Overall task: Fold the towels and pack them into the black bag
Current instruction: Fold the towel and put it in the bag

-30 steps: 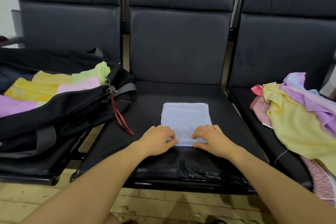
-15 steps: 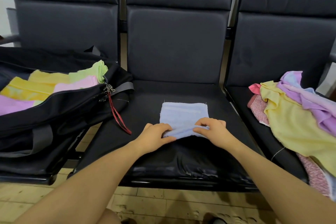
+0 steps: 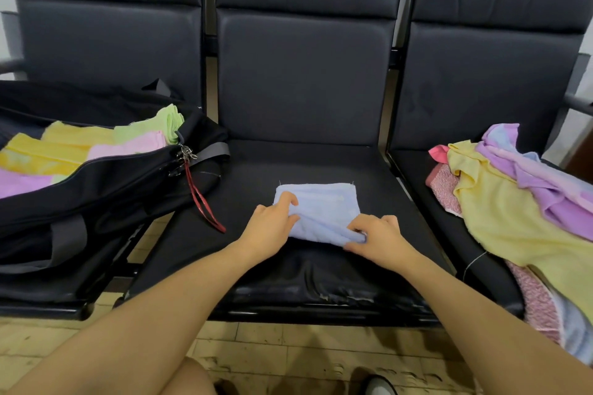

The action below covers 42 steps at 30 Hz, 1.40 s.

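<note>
A folded light blue towel (image 3: 324,205) lies on the middle seat (image 3: 308,167). My left hand (image 3: 272,224) grips its left near edge, with a finger curled over the top layer. My right hand (image 3: 375,237) pinches the right near corner, and the near edge is lifted off the seat. The open black bag (image 3: 106,189) sits on the left seat and holds folded yellow, pink, green and purple towels (image 3: 80,151). A heap of unfolded towels (image 3: 519,202) in yellow, purple and pink lies on the right seat.
A red strap (image 3: 202,202) hangs from the bag's zipper onto the middle seat. Three black chair backs (image 3: 305,74) stand behind. A tiled floor (image 3: 305,356) shows below the seat's front edge, with my knee and a shoe at the bottom.
My hands went from lying flat on the towel's near edge to gripping it. The near edge has come up off the seat, and my left hand has slid farther along the left side.
</note>
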Available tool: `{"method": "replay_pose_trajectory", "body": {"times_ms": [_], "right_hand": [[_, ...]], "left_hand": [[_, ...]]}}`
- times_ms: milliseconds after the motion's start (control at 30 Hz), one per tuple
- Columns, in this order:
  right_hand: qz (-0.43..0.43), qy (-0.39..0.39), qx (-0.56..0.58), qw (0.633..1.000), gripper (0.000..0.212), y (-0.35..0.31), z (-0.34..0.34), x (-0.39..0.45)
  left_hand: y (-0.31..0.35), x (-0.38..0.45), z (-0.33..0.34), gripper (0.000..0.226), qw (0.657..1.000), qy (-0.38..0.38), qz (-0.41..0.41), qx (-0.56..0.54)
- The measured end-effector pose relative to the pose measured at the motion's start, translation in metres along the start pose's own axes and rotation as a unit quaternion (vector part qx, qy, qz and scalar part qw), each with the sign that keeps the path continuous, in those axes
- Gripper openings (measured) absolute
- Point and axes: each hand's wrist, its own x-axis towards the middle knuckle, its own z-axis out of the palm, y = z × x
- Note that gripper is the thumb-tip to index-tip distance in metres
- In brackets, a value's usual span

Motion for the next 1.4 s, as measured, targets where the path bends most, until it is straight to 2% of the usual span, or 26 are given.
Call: {"method": "replay_pose_trajectory", "body": {"times_ms": [67,167,267,333,433,500,600,733,833,933,1067,1200,1400], "right_hand": [[0.023,0.050,0.089,0.994,0.015,0.002,-0.001,0.004],[0.077,0.115,0.269,0.953,0.007,-0.003,-0.004,0.012],[0.098,0.162,0.313,0.931,0.011,-0.011,0.002,0.025],[0.118,0.176,0.304,0.929,0.012,-0.016,0.009,0.036],[0.153,0.205,0.268,0.929,0.025,-0.018,0.016,0.055],[0.177,0.212,0.224,0.935,0.030,-0.017,0.019,0.066],[0.203,0.204,0.129,0.949,0.032,-0.011,0.028,0.079],[0.235,0.160,-0.015,0.958,0.054,0.000,0.036,0.091],[0.224,0.122,-0.066,0.965,0.062,0.004,0.036,0.093],[0.216,0.093,-0.072,0.969,0.064,0.004,0.035,0.093],[0.214,0.073,-0.056,0.973,0.058,-0.003,0.036,0.094],[0.203,0.083,-0.034,0.975,0.050,-0.010,0.041,0.091],[0.172,0.100,0.012,0.980,0.033,-0.015,0.040,0.083]], "left_hand": [[0.003,0.001,-0.001,0.025,0.999,0.029,-0.012,-0.016],[0.009,0.010,-0.002,0.023,0.988,0.076,-0.086,-0.104],[0.013,0.023,0.002,0.030,0.979,0.131,-0.132,-0.084],[0.012,0.031,0.005,0.035,0.976,0.148,-0.153,-0.045],[0.005,0.048,0.011,0.040,0.962,0.166,-0.213,-0.043],[0.000,0.063,0.016,0.042,0.960,0.163,-0.230,-0.005],[-0.012,0.081,0.027,0.042,0.960,0.144,-0.231,0.057],[-0.028,0.094,0.043,0.043,0.954,0.120,-0.245,0.122],[-0.026,0.096,0.045,0.043,0.957,0.118,-0.218,0.153],[-0.024,0.085,0.045,0.049,0.959,0.127,-0.202,0.156],[-0.020,0.069,0.050,0.052,0.957,0.083,-0.190,0.201],[-0.017,0.072,0.050,0.048,0.956,0.054,-0.181,0.224],[-0.016,0.070,0.047,0.042,0.958,0.066,-0.186,0.210]]}}
